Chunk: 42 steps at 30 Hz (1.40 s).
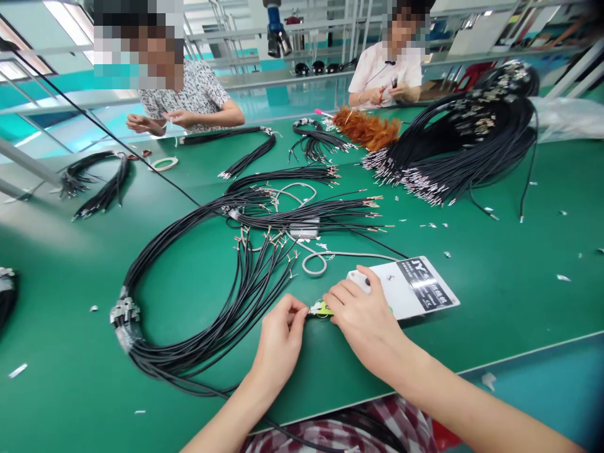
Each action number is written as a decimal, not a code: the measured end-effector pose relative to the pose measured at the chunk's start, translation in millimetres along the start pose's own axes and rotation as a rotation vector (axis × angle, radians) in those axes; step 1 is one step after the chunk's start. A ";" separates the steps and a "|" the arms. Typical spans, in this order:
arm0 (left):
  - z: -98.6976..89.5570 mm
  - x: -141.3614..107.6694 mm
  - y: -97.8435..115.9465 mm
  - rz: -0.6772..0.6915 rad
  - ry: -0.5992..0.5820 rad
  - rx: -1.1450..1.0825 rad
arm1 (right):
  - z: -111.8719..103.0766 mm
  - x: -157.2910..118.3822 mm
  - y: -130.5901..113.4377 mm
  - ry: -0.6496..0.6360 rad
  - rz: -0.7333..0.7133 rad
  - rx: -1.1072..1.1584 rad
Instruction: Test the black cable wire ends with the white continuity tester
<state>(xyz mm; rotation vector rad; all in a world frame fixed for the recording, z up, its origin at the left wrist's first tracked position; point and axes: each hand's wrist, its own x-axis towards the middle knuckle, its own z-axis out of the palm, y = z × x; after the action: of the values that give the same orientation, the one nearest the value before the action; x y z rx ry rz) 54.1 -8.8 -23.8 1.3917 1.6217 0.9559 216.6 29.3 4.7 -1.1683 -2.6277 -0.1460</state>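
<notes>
My left hand (280, 333) is closed in a pinch on the end of a black cable, right at the tip of a small yellow-green piece (323, 308). Fine white strands show between my fingers and that piece. Curled over the yellow-green piece is my right hand (363, 314), which hides most of it. The same hand lies across the near-left part of a flat white device (401, 289) with a black "JY" label. To the left, a looped bundle of black cables (189, 340) lies on the green table, its stripped ends fanned out towards my hands.
More black cable bundles (302, 217) lie beyond, with a large pile (453, 145) at back right. An orange feathery duster (368, 128), a tape roll (163, 164) and a grey cord (314, 267) are on the table (509, 277). Two people work across it.
</notes>
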 end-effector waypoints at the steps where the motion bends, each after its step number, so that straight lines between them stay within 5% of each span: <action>1: 0.0 0.3 -0.1 -0.003 -0.006 -0.004 | -3.9 -2.4 2.2 0.029 -0.002 0.041; 8: -1.9 2.0 -2.8 -0.026 -0.031 -0.048 | -22.9 -68.9 29.3 0.473 0.206 0.189; 12: -2.9 2.9 -2.0 -0.036 -0.026 -0.032 | -6.6 -100.6 25.5 0.485 0.188 0.172; 20: -12.7 -2.1 -2.9 -0.045 0.010 0.010 | 14.5 -98.6 22.6 0.562 0.197 0.059; 25: -23.6 -6.7 -10.9 -0.120 0.018 -0.182 | 13.9 -100.4 18.0 0.611 0.230 0.131; 29: -37.6 -3.2 3.1 -0.076 -0.006 -0.331 | 12.4 -95.2 2.6 0.662 0.036 0.262; 32: -61.5 12.2 18.7 0.115 0.208 -0.170 | 17.5 -86.0 -7.9 0.600 -0.139 0.327; 36: -95.2 56.5 14.4 0.272 0.657 0.212 | 31.1 -77.9 -12.6 0.533 -0.102 0.389; 40: -103.8 102.8 -8.3 0.218 0.669 0.368 | 43.3 -79.1 -11.5 0.548 -0.040 0.428; 42: -100.9 106.8 -9.7 0.233 0.634 0.410 | 47.4 -80.8 -11.1 0.559 -0.038 0.427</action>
<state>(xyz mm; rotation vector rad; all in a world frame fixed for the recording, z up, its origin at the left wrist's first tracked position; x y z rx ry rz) -51.9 90.6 0.1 1.6836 2.2538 1.3511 251.0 -26.6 -63.0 -0.7893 -2.0525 0.0725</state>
